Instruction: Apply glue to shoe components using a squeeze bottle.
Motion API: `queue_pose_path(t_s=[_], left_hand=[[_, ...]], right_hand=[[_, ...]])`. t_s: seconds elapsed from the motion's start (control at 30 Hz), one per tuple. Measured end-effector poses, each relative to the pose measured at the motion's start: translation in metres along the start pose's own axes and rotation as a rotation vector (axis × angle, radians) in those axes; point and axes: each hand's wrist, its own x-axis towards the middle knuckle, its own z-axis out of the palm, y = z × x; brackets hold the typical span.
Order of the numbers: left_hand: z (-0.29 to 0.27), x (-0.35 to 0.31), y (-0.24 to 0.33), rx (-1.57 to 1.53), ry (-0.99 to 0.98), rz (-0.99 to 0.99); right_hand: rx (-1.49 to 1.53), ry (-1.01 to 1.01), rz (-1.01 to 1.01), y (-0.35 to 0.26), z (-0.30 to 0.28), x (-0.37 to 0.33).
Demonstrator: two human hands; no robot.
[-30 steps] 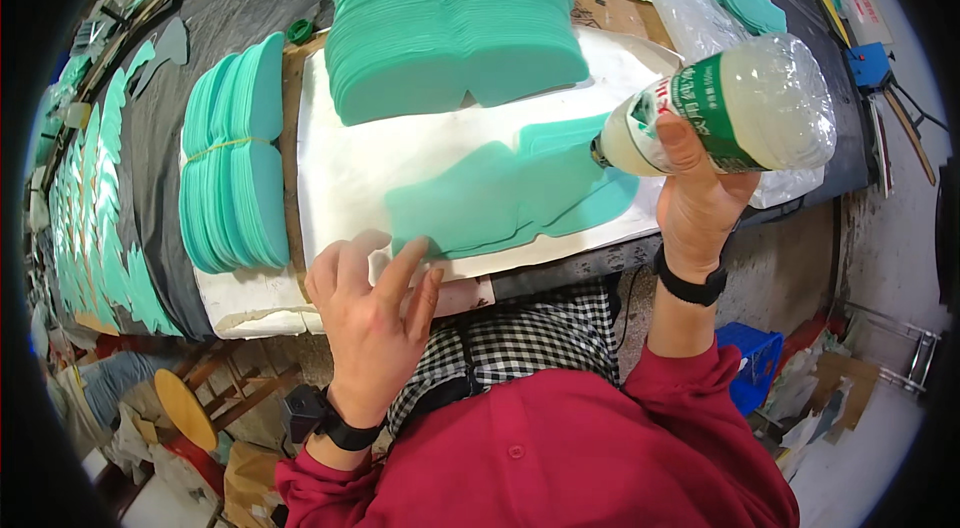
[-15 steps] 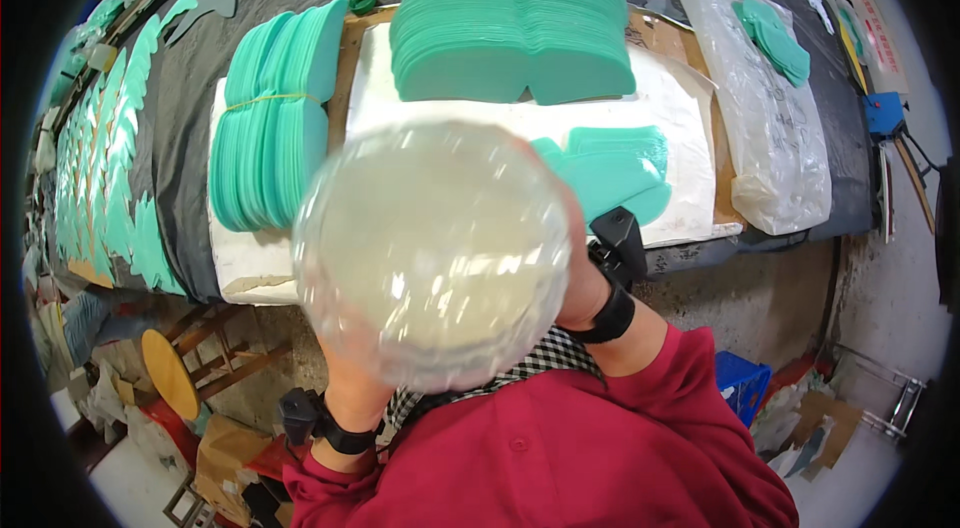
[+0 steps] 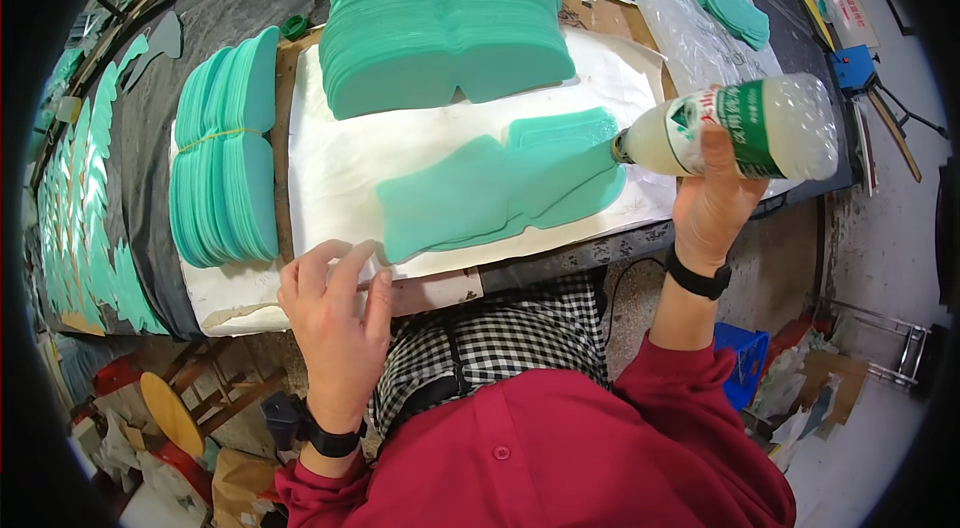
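My right hand (image 3: 712, 203) is wrapped round a clear plastic bottle (image 3: 810, 123) with a green and white label and whitish contents. The bottle lies nearly sideways, its dark-tipped neck pointing left at the right end of several overlapping thin green foot-shaped sheets (image 3: 450, 190). These sheets lie fanned out on white paper (image 3: 325, 193). By the paper's front edge, close to the left sheet's lower corner, my left hand (image 3: 335, 303) is open with its fingers apart and slightly bent. Whether its fingertips touch the sheet is hard to tell.
A tall stack of green sheets (image 3: 445, 23) stands behind the paper. To the left is a banded green bundle (image 3: 225, 153), with jagged green pieces (image 3: 95, 198) farther left. A plastic bag (image 3: 665, 3) holding green pieces lies back right. A wooden stool (image 3: 172, 413) stands below left.
The bottle was upright in front of both hands; it is now tipped sideways at the right in my right hand. My left hand has let go and moved to the paper's front edge.
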Motion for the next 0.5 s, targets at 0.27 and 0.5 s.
queue_pose_path(t_s=[0.27, 0.5], left_hand=[[-0.004, -0.002, -0.005, -0.07, -0.056, -0.019], [-0.013, -0.008, -0.02, -0.088, 0.032, -0.01]], right_hand=[[0.057, 0.018, 0.04, -0.009, 0.023, -0.034], [-0.192, -0.396, -0.007, -0.035, 0.077, -0.064]])
